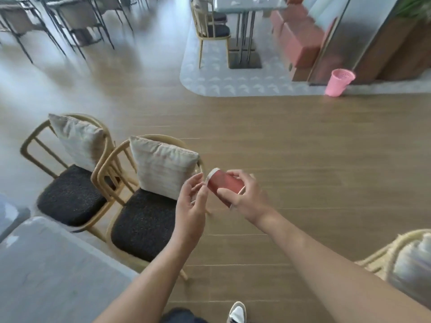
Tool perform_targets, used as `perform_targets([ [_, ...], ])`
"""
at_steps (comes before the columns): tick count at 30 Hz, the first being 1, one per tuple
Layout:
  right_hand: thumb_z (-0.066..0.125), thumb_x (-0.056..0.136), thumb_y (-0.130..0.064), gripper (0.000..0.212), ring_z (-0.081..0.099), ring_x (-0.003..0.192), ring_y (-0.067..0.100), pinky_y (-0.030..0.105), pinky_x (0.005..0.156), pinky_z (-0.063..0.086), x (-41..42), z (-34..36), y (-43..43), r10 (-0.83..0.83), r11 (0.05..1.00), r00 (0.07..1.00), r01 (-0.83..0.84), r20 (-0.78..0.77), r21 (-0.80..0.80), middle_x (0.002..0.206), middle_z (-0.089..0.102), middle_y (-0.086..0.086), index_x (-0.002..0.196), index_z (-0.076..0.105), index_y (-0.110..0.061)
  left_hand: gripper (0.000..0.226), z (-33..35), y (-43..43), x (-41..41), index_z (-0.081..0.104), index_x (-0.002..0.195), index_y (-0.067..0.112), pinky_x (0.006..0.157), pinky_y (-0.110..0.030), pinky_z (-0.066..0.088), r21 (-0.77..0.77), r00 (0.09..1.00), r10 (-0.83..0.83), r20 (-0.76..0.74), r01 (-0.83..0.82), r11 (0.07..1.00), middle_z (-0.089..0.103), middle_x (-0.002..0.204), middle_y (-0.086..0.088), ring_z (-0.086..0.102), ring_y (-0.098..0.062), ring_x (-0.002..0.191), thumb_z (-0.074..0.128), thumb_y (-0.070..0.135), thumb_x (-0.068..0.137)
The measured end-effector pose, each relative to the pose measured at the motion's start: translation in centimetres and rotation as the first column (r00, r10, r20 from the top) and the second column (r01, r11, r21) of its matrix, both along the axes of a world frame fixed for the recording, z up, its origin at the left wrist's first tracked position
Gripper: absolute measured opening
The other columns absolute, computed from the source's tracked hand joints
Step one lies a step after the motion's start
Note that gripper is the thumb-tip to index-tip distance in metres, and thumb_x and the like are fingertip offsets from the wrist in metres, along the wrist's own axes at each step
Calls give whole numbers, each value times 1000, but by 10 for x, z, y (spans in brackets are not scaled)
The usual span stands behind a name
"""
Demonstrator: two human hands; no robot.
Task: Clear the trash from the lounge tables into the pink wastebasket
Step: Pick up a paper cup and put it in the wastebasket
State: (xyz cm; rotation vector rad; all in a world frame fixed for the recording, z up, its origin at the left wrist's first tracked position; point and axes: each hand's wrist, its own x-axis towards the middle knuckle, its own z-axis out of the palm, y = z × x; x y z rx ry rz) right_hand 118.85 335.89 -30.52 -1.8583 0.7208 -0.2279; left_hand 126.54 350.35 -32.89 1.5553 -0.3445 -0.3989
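Note:
A red paper cup [224,184] with a white rim lies sideways in the air over the wooden floor, rim pointing left. My right hand [245,194] is wrapped around its body and base. My left hand [192,201] is just left of the rim, fingertips touching or nearly touching it, fingers spread. The pink wastebasket [338,83] stands on the floor far ahead at the right, beside a glass partition.
Two wooden chairs [140,215] with black seats and beige cushions stand at my left by a grey table [46,276]. Another chair [396,257] is at the lower right. A further table with chairs [242,3] and red sofa blocks [300,38] lie ahead.

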Motion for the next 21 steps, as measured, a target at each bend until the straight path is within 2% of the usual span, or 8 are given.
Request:
perform_targets([
  [2, 81, 75, -48, 56, 63, 78, -1, 7, 63, 47, -18, 1, -23, -87, 996, 996, 87, 29, 15, 119, 54, -1, 128, 65, -37, 39, 2, -28, -8, 63, 133, 29, 110, -50, 52, 3, 999, -49, 5, 49, 999, 71, 129, -6, 65, -20, 126, 58, 37, 96],
  [4, 86, 84, -34, 55, 64, 90, 10, 24, 80, 59, -33, 1, -43, -148, 988, 988, 146, 47, 40, 123, 53, 3, 134, 63, -36, 38, 3, -55, -14, 63, 133, 29, 108, -49, 53, 11, 994, -103, 28, 103, 995, 72, 128, -3, 65, -17, 125, 58, 37, 96],
  [6, 86, 86, -30, 65, 62, 105, 21, 39, 90, 59, -42, -2, -62, -205, 977, 977, 202, 52, 65, 123, 53, -1, 142, 54, -37, 36, 4, -82, -15, 63, 133, 29, 107, -49, 54, 10, 986, -161, 37, 161, 987, 73, 127, -1, 66, -16, 126, 58, 37, 98],
  [11, 86, 72, -48, 69, 60, 100, 8, 11, 70, 45, -46, -14, -119, -372, 927, 926, 368, 60, 70, 112, 59, -13, 127, 48, -33, 32, -3, -157, -4, 64, 131, 33, 108, -54, 53, -13, 963, -268, 15, 268, 963, 74, 129, -5, 68, -24, 125, 61, 38, 99],
  [13, 77, 70, -55, 67, 62, 106, 13, 17, 79, 49, -39, -16, -145, -406, 914, 911, 402, 76, 62, 118, 61, -5, 126, 50, -31, 32, -7, -189, 5, 64, 130, 33, 107, -52, 54, -18, 953, -302, 11, 302, 953, 74, 128, -2, 68, -21, 124, 61, 38, 99],
  [16, 72, 75, -56, 71, 55, 126, 21, 40, 106, 50, -19, -21, -192, -457, 890, 881, 453, 120, 55, 136, 52, 3, 138, 52, -29, 34, -11, -238, 29, 64, 131, 36, 107, -49, 54, -8, 934, -356, 19, 356, 934, 73, 130, 3, 66, -15, 126, 60, 42, 98],
  [19, 70, 79, -59, 79, 46, 135, 13, 34, 114, 41, 10, -19, -243, -492, 870, 859, 491, 143, 43, 144, 44, -2, 151, 44, -40, 40, -12, -290, 64, 62, 131, 38, 107, -48, 54, -7, 913, -407, 17, 407, 913, 70, 134, 3, 64, -17, 129, 60, 50, 93],
  [21, 72, 79, -58, 84, 46, 136, 13, 30, 111, 41, 34, -18, -278, -557, 830, 816, 552, 153, 81, 147, 45, -3, 153, 39, -37, 46, -11, -328, 93, 61, 132, 37, 107, -48, 54, 4, 891, -454, 21, 454, 891, 69, 136, 1, 63, -18, 130, 58, 54, 90],
])
